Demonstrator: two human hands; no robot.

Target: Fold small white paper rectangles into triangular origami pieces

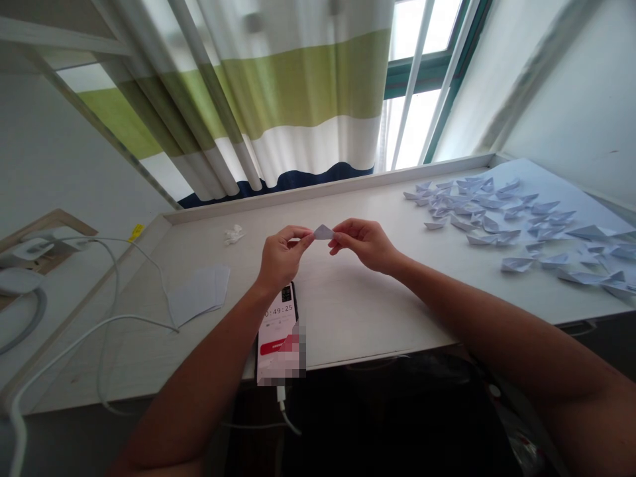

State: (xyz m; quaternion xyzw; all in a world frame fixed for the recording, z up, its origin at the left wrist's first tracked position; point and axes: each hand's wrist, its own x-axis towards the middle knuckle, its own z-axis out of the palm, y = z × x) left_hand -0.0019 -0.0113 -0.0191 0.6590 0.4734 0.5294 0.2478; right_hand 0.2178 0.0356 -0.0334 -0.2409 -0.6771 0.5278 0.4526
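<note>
White paper, folded into a small peaked piece [323, 232], is held above the pale surface [368, 311], roughly at the centre of the view; the clock directions here are taken from it. Left hand [284, 257], just off at eight o'clock, pinches its left corner between thumb and forefinger, the other fingers curled in. Right hand [362, 245], at three o'clock, has thumb and fingertips drawn together on the right corner, lower fingers loosely bent.

Farther out at three o'clock, many folded paper boats [491, 225] lie in a loose spread, some overlapping, with several resting on a white sheet [539, 179]. A crumpled white scrap [233, 234] sits at nine o'clock. Flat slips of paper [201, 291] overlap at eight o'clock, near a white cable [144, 317]. At seven o'clock lies a phone [278, 324], partly covered by the left forearm and partly pixelated, its screen reading "49:25". A white, green and navy curtain [303, 86] hangs at twelve, beside a window [422, 112] at one.
</note>
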